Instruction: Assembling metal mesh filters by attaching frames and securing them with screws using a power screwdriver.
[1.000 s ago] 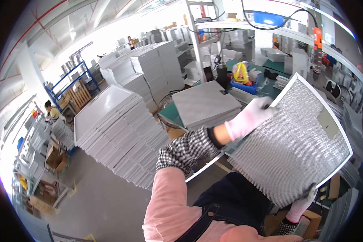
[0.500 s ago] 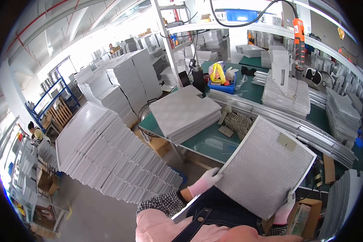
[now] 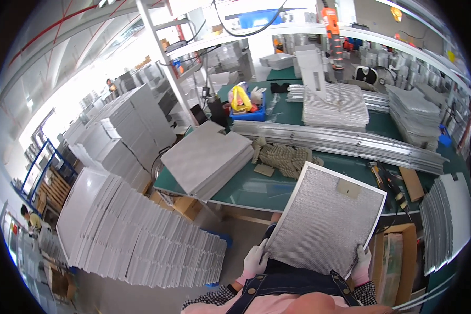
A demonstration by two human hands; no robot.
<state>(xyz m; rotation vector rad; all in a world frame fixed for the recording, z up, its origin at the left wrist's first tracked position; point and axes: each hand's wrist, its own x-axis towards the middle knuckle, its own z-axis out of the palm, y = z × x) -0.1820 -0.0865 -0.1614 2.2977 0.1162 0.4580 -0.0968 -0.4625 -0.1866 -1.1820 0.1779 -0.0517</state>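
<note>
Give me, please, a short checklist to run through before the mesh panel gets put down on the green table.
1. Left hand grips the lower left edge of the mesh panel: ok.
2. Right hand grips the lower right corner: ok.
3. Both hands gloved: ok.
4. Bare spot on the green table in front of the panel, between the panel stack and the tools: ok.
5. Small cardboard pieces lie close to that spot and may get in the way: not ok.
6. Panel's mesh free of dents or tears: cannot tell.
</note>
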